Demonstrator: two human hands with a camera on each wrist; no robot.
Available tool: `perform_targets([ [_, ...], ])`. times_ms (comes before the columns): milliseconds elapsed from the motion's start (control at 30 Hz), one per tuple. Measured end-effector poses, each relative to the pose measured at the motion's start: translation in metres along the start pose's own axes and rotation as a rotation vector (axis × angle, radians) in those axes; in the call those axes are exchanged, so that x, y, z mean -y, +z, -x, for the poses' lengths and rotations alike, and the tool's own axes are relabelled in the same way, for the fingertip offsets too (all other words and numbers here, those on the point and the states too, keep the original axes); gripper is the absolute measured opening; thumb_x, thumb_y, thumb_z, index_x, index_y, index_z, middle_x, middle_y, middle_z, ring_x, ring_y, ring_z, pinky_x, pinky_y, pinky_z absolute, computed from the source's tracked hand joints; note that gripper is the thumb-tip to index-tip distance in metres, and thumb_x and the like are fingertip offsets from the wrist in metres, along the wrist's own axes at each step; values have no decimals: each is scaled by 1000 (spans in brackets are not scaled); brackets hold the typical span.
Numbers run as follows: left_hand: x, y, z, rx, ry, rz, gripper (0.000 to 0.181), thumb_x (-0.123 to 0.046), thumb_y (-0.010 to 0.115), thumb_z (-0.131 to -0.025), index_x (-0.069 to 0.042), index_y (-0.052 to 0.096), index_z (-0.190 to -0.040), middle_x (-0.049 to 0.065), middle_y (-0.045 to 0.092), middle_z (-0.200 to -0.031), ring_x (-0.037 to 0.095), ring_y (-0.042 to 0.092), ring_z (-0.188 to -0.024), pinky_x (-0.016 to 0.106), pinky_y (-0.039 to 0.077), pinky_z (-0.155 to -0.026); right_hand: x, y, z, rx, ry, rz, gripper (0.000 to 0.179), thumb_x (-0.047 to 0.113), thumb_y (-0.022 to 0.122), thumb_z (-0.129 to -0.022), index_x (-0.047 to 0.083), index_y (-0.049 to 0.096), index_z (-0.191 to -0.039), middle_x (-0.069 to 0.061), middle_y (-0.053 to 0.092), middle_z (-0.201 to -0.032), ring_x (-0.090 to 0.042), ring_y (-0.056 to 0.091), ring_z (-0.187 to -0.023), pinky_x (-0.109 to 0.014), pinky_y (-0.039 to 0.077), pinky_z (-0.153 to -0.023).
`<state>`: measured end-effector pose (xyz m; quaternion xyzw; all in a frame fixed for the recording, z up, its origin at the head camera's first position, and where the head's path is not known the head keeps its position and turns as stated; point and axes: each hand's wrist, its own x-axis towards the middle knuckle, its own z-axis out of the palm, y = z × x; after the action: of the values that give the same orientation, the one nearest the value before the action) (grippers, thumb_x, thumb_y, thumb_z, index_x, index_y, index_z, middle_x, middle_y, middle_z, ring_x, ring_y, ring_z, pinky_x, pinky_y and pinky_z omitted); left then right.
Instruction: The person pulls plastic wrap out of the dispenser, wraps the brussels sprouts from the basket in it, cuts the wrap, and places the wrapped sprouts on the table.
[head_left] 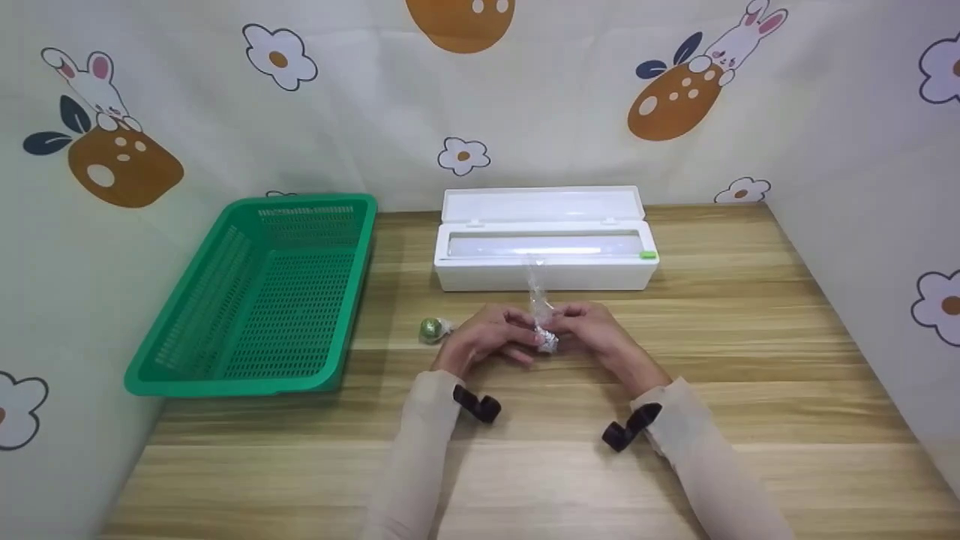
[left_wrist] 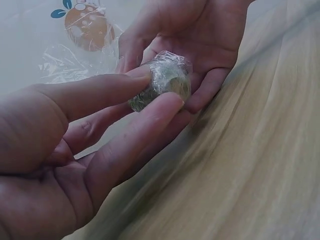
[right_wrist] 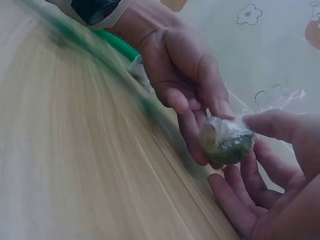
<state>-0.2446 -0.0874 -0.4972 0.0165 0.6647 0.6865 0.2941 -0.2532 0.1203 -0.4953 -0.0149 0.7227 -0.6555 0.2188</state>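
Note:
Both hands meet over the wood table, around a small round green fruit wrapped in crinkled cling film. My left hand pinches it between thumb and fingers from the left. From the other side my right hand grips it, thumb on the film and fingers beneath. A loose tail of clear film rises from the bundle toward the back. Left of the left hand, a second green fruit, also wrapped with a twisted film end, lies on the table.
Behind the hands stands a white cling film dispenser, lid raised, with a green slider at its right end. On the left is a green slotted basket. A patterned cloth hangs around the wood table.

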Motion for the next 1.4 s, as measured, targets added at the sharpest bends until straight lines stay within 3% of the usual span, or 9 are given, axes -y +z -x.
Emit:
perform_targets([
  [167,2,2,-1,8,-1,-5,30,3,74,-84,2,70,-113,19,73,-110,28,76,-83,38,63,-77,4,-7,3,128,33,-93,23,9,75,-86,7,71,-109,0,74,-101,-15,70,-93,-29,59,-87],
  [267,2,2,-1,6,-11,-19,30,2,74,-84,1,70,-114,19,73,-109,27,76,-79,37,63,-76,5,-9,3,147,44,-103,31,11,77,-86,6,69,-115,-1,73,-105,-15,70,-95,-30,59,-89],
  [567,1,3,-1,-2,-41,-27,30,4,74,-83,-1,70,-113,20,74,-105,27,76,-77,37,63,-76,0,-2,0,-37,2,97,25,15,78,-85,6,75,-108,1,76,-104,-14,65,-98,-25,53,-88],
  [733,3,5,-3,-10,-47,-8,30,2,74,-84,-1,70,-114,19,73,-109,28,76,-80,38,63,-78,0,-7,0,-72,-17,148,28,9,77,-84,3,73,-112,-4,76,-106,-18,63,-105,-27,49,-95],
  [867,5,5,-5,-26,-35,31,30,1,72,-86,1,69,-115,19,73,-111,27,76,-79,38,63,-78,3,-12,1,-57,-61,249,34,5,76,-82,1,71,-116,-16,72,-120,-28,62,-115,-38,46,-105],
  [967,6,6,-5,-37,-16,48,30,1,71,-87,3,68,-117,22,73,-111,26,76,-75,38,63,-76,5,-15,1,-16,-110,322,31,2,74,-83,0,71,-113,-20,70,-121,-33,61,-117,-45,45,-108],
  [1133,6,7,-6,-32,-3,50,32,0,71,-88,5,67,-118,23,73,-111,25,76,-73,37,63,-75,7,-17,4,31,-179,385,27,-4,72,-81,0,71,-108,-17,72,-114,-30,64,-110,-42,50,-103],
  [1267,6,8,-7,-48,-7,57,31,0,71,-88,5,67,-118,22,73,-109,24,76,-71,38,63,-74,9,-17,7,63,-242,384,52,-7,71,-81,4,61,-132,-19,72,-110,-29,67,-104,-39,56,-92],
  [1400,8,8,-8,-78,-9,82,31,0,71,-88,6,67,-117,23,74,-104,25,75,-68,38,63,-72,11,-19,9,90,-260,424,41,3,74,-85,11,70,-125,-15,74,-114,-28,68,-108,-39,57,-94],
])
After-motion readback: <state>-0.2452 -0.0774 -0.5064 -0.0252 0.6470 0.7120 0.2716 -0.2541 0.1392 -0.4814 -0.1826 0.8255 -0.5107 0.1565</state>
